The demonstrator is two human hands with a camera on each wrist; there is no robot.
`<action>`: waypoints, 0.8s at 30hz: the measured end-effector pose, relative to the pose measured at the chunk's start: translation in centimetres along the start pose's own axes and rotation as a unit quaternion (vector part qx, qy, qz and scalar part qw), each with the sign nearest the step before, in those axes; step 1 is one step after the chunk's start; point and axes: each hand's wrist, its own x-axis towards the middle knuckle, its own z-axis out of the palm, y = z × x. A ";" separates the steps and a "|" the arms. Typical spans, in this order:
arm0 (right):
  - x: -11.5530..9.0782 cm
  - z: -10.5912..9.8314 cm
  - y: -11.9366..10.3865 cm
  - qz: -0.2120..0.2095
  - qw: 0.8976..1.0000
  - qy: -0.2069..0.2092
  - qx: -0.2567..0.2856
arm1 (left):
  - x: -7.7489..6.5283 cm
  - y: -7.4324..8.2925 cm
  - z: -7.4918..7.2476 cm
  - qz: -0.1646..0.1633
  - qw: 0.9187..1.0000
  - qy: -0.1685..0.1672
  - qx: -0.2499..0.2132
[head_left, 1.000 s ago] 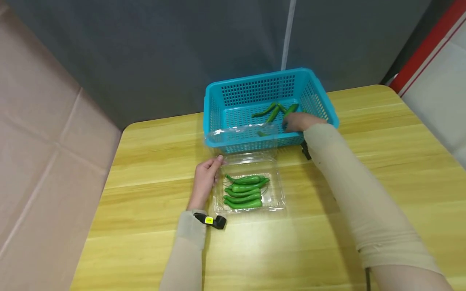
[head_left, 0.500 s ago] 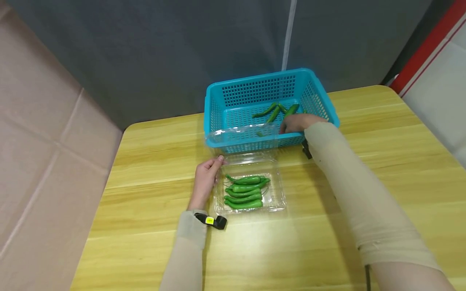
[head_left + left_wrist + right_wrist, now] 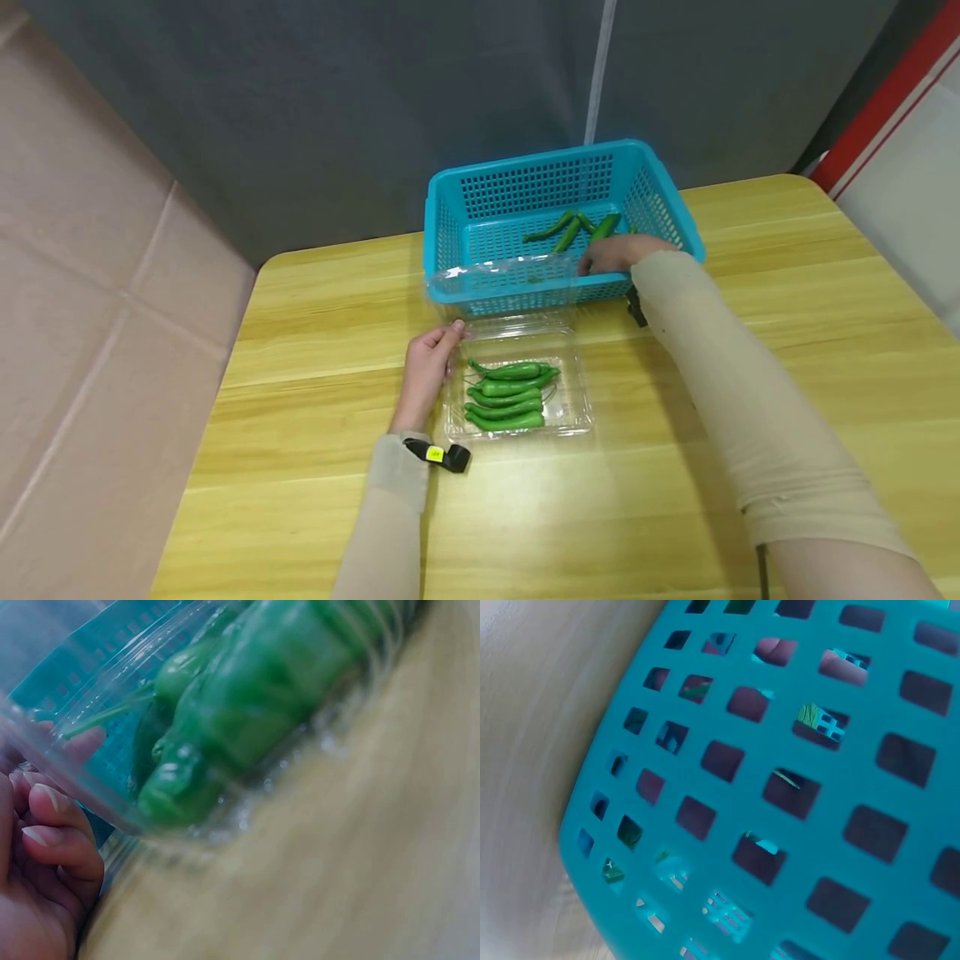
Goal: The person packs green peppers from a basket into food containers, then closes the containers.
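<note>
My left hand [image 3: 426, 367] pinches the back left corner of a clear plastic clamshell box [image 3: 576, 400], its thumb on the rim. Several green chili peppers [image 3: 510, 388] lie side by side in the box, stems to the left. In the left wrist view the curled fingers [image 3: 71, 847] are at the box wall, and the peppers [image 3: 255, 697] show through it. My right hand [image 3: 621, 252] reaches over the front rim into a blue basket [image 3: 639, 167]. Its fingertips are hidden there, and I cannot tell what they hold. Through the basket wall [image 3: 825, 847], the right wrist view shows bits of fingers.
Several loose chili peppers [image 3: 567, 235] lie in the basket near the right hand. The raised clear lid [image 3: 495, 279] overlaps the basket's front. Behind the wooden table [image 3: 315, 333] hangs a dark grey curtain [image 3: 360, 125].
My right hand's fingers have dipped slightly lower and to the left inside the basket. The left hand, the box and its peppers stay as they were.
</note>
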 end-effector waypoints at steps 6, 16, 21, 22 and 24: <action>0.3 -0.1 0.2 -0.018 1.000 0.006 -0.015 | 0.0 -0.1 0.0 -0.001 1.000 0.000 -0.002; 0.0 -0.7 0.4 -0.073 0.993 0.090 -0.022 | 0.2 0.0 0.1 0.001 1.000 0.011 -0.006; -1.0 -0.5 0.2 -0.077 0.987 0.142 0.002 | 0.0 0.0 -0.2 -0.005 1.000 0.011 0.001; -1.4 -0.5 0.2 -0.079 0.984 0.157 0.009 | 0.0 0.1 -0.2 -0.006 1.000 0.010 0.004; -2.1 -0.3 0.3 -0.083 0.979 0.187 0.019 | 0.0 0.1 -0.2 -0.005 1.000 0.008 0.007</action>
